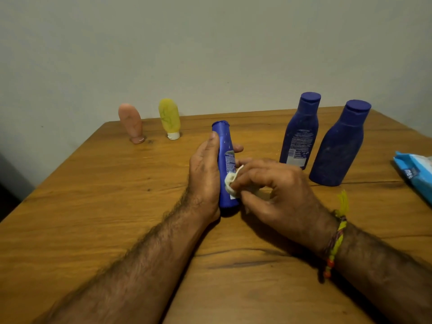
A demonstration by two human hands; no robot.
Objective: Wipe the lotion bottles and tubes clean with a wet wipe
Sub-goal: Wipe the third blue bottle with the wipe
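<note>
**Slim blue bottle being wiped at the middle of the bench**

The left hand [205, 169] is gripping a slim blue bottle [225, 164], its thumb lying up the near side and its fingertips showing round the far side; the bottle is standing with its base on the wooden bench [93, 206] and leaning slightly, its flat cap uppermost; a printed label is facing the camera. The right hand [275, 190] is pinching a crumpled, yellowish-white wet wipe [231, 181] and pressing it against the lower part of the bottle, just below the label; the two hands are lying close together, one on either side of the bottle; a yellow and red thread band [336, 239] is circling the right wrist.

To the right and farther back, two larger dark blue bottles are standing upright, the farther one [299, 132] showing a white back label and the nearer one [339, 146] just beside it, both looking dusty or speckled; whether they are touching each other is hard to tell. At the far left edge of the bench, near the wall [210, 43], a peach tube [131, 123] and a yellow tube [169, 118] are standing on their caps, apart from one another and well apart from the hands. At the right edge of the picture a light blue pack of wipes [416, 174] is lying on the bench, partly cut off by the frame.
</note>
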